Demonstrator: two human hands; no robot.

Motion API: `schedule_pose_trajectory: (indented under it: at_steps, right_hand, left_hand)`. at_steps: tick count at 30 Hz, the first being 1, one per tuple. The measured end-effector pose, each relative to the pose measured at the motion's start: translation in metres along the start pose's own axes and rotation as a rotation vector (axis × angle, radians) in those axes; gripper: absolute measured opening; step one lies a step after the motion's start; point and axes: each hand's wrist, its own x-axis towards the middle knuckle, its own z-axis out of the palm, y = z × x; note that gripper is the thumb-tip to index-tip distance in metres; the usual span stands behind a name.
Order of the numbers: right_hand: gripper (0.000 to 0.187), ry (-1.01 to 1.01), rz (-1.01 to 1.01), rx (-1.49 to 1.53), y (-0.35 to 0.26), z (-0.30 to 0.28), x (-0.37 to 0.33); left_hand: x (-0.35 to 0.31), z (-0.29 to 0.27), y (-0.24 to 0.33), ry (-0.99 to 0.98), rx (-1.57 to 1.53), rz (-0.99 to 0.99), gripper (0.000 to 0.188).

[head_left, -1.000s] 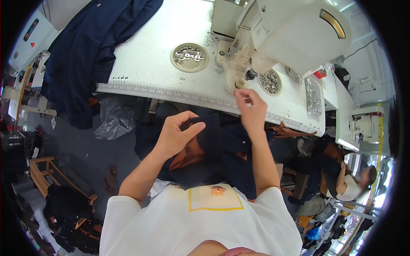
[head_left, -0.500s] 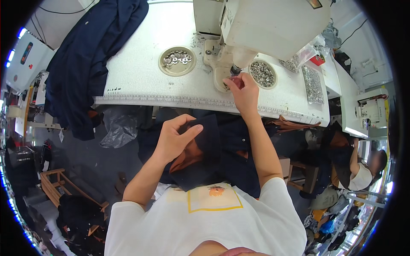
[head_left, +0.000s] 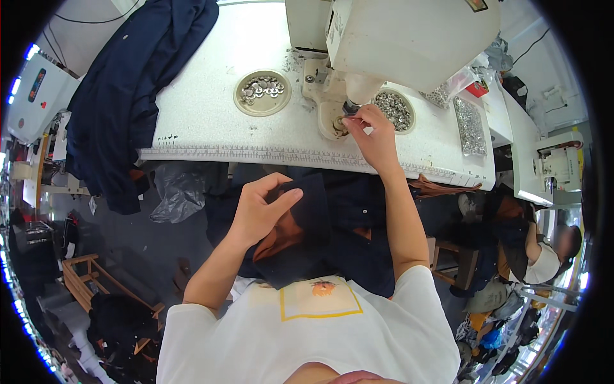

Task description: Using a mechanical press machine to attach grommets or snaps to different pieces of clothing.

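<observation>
My left hand grips a dark navy garment with a rust-brown inner side, held over my lap below the table edge. Thumb and fingers are closed on its edge. My right hand reaches up to the button press, its fingertips pinched beside the upper die. Whatever sits between those fingertips is too small to make out. Just left of them lies the round lower die on the machine's base. A round dish of metal button caps and another dish of small metal snap parts flank the press.
A navy garment hangs over the table's left end. A ruler strip runs along the front edge. Bags of metal parts lie at the right. A wooden stool stands lower left; another person sits far right.
My right hand has shifted a little to the right, so more of the lower die shows. My left hand and the garment stay in place.
</observation>
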Motion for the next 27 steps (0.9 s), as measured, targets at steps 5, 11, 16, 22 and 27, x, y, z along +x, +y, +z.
schedule_pose_trajectory:
  at_steps: [5,11,16,22,27]
  right_hand:
    - [0.012,-0.011,-0.026,-0.009,0.002,0.003,0.002]
    - [0.012,0.001,-0.033,0.013,0.005,0.008,0.0]
    - [0.011,0.015,-0.003,0.037,0.005,0.006,-0.003]
    - [0.012,0.105,0.203,0.142,0.011,-0.004,-0.02]
    - [0.013,0.137,0.256,0.151,0.012,-0.013,-0.028]
  left_hand:
    - [0.003,-0.001,0.002,-0.011,0.001,-0.03,0.008]
    - [0.007,0.001,0.001,-0.019,0.047,-0.01,0.008]
    - [0.012,0.005,-0.002,-0.022,0.065,0.015,0.008]
    - [0.014,0.006,0.003,-0.038,0.061,-0.05,0.013]
    - [0.02,0.013,0.004,-0.041,0.148,-0.041,0.012]
